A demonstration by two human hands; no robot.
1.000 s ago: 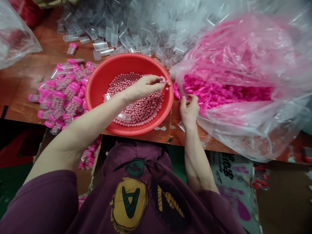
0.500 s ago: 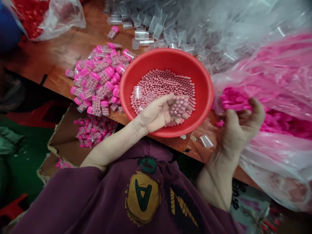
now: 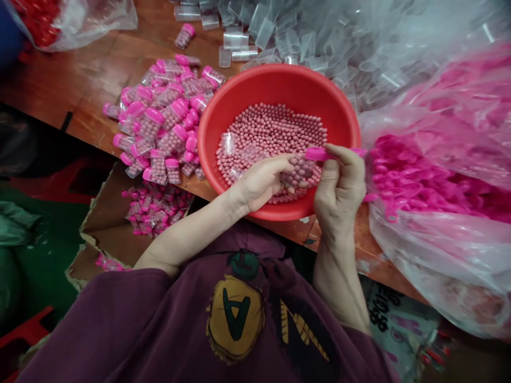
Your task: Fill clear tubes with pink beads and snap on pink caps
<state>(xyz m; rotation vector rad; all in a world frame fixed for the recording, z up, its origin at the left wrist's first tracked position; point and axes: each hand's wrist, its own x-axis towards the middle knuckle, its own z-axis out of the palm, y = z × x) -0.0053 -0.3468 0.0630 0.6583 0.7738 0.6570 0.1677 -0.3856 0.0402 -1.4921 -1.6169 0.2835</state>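
Observation:
My left hand (image 3: 261,183) is closed around a small clear bottle (image 3: 299,171) full of pink beads, over the red bowl (image 3: 279,74). Pink beads (image 3: 275,127) fill the bottom of that bowl, and a few clear bottles (image 3: 228,143) lie among them. Between the thumb and fingers of my right hand (image 3: 341,186) is a bright pink plastic cap (image 3: 316,153). It is just beside the bottle's end, at the bowl's right side; whether the two touch I cannot tell. Part of the bottle is hidden by my left fingers.
Capped bead bottles (image 3: 159,119) are heaped left of the bowl, with more in a cardboard box (image 3: 96,218) below. Clear empty bottles (image 3: 263,32) are piled behind. At right a plastic bag (image 3: 435,255) holds pink caps (image 3: 423,186). Red pieces (image 3: 35,24) lie far left.
My right hand has moved left from the bag of pink caps to the bowl, bringing a pink cap beside the bottle. My left hand still holds the bottle over the bowl.

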